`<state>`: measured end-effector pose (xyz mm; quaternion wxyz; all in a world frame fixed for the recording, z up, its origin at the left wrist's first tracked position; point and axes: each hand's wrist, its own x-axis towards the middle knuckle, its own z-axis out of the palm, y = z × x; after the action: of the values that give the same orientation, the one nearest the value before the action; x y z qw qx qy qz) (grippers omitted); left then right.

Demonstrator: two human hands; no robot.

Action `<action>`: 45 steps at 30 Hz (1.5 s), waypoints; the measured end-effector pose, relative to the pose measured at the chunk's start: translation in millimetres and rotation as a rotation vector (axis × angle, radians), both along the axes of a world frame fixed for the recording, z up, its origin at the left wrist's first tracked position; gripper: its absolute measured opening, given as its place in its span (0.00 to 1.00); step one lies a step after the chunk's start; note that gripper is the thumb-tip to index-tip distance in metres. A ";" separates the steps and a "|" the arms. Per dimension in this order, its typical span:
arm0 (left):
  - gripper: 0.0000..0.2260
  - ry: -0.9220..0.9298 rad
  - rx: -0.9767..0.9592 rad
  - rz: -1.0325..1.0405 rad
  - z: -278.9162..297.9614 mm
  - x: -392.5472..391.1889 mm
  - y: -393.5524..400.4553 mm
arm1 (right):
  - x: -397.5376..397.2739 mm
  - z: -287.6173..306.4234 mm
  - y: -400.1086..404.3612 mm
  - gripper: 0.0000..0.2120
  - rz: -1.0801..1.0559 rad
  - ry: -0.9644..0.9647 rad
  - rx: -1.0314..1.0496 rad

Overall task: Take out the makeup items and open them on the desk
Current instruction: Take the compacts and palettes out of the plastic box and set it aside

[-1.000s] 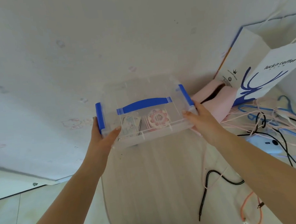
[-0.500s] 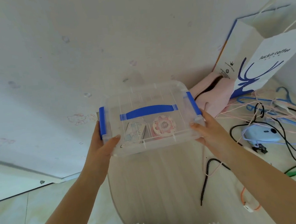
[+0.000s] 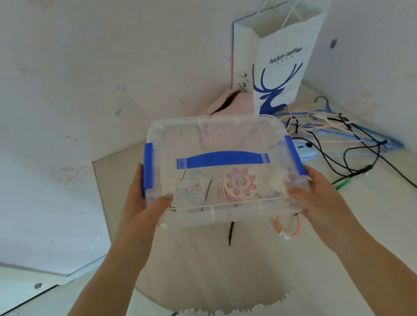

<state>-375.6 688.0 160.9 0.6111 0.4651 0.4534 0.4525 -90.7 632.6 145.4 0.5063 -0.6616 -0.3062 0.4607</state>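
Observation:
I hold a clear plastic box point(image 3: 225, 135) with blue side clips and a blue lid handle point(image 3: 222, 158) in the air above the pale desk point(image 3: 207, 267). My left hand point(image 3: 141, 210) grips its left end, thumb on the lid. At the right end my right hand point(image 3: 315, 198) grips the near corner. The lid is closed. Through the plastic I see a pink flower-patterned round compact point(image 3: 240, 184) and a pale blue printed flat item point(image 3: 192, 187) beside it. Other contents are too blurred to tell.
A white paper bag with a blue deer print point(image 3: 282, 61) stands in the back right corner, a pink pouch point(image 3: 230, 103) beside it. Tangled black cables and blue and pink hangers point(image 3: 340, 132) cover the desk's right side. An orange cable loop point(image 3: 288, 226) lies under the box.
Both hands have brought the box nearer to me and to the right, away from the wall. The view has swung right, showing more of the bag and corner.

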 end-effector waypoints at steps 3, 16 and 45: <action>0.32 -0.010 0.018 -0.059 8.1 39.1 -29.6 | 40.4 10.5 -49.0 0.24 -0.074 -0.009 0.013; 0.25 -0.006 -0.055 -0.394 -2.4 211.2 -168.4 | 169.0 10.1 -284.9 0.23 -0.434 -0.059 -0.080; 0.30 0.158 0.127 -1.420 -5.3 427.0 -299.2 | 152.3 -11.4 -539.5 0.23 -1.421 -0.027 -0.103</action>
<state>51.4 388.7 155.6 0.6950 0.7139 0.0568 -0.0640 61.6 93.1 134.0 0.6483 -0.7299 0.2152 0.0247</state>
